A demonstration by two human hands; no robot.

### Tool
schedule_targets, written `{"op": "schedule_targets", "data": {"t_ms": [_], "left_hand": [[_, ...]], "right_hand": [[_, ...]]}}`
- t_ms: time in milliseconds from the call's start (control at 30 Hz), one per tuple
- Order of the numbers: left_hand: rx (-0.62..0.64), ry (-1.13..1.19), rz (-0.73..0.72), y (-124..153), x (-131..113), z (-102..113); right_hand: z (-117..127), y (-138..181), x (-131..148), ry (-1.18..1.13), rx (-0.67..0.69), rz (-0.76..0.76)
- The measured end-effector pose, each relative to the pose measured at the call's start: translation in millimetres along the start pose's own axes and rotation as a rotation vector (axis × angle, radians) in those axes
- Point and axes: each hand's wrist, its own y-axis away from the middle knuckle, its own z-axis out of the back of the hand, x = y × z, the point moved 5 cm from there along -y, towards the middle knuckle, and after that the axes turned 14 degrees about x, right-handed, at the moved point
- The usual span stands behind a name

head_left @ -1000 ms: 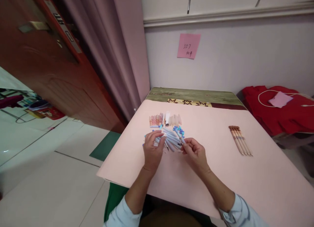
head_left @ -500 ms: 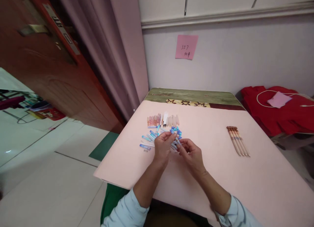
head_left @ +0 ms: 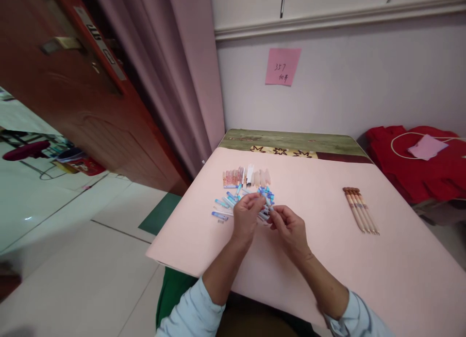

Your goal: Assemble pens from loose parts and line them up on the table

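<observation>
My left hand [head_left: 246, 214] pinches one end of a small pale-blue pen piece [head_left: 268, 203] between thumb and fingers. The fingers of my right hand [head_left: 291, 226] close on its lower end. Much of the piece is covered by my fingers. Around and behind my left hand lie loose blue pen barrels [head_left: 220, 215] and several small blue pen parts [head_left: 269, 193]. Further back are a row of pinkish clear pieces [head_left: 232, 176], white refills with dark tips [head_left: 249, 175] and pale translucent grips [head_left: 262, 176].
Several beige pens with brown tops [head_left: 360, 210] lie side by side at the right on the pink table cover [head_left: 313, 269]. Behind the table is a wall with a pink note [head_left: 283, 66]. A red cloth [head_left: 396, 176] is at the right, a wooden door [head_left: 91, 99] at the left.
The whole view has shifted slightly, so things appear further right. Both hands still grip the pen piece, and less of it shows between my fingers than before.
</observation>
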Motion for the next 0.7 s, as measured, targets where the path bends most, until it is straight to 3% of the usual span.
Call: {"op": "schedule_targets", "data": {"t_ms": [200,300,500,700], "left_hand": [[-0.227,-0.106,-0.174,-8.5,-28.2,58.9],[-0.24,-0.197,-0.223,-10.2,-31.3,72.8],[0.007,-0.718,-0.187,-22.9,-17.9,49.0],[0.079,-1.198,-0.228,-51.9,-21.1,20.9]], "right_hand": [[31.5,-1.5,6.2,0.078,-0.267,-0.014],[45.0,-4.6,5.5,0.086,-0.355,-0.055],[50.0,-8.8,-8.3,-0.04,-0.383,-0.136],[40.4,-14.2,-25.6,-0.34,-0.326,-0.219]]}}
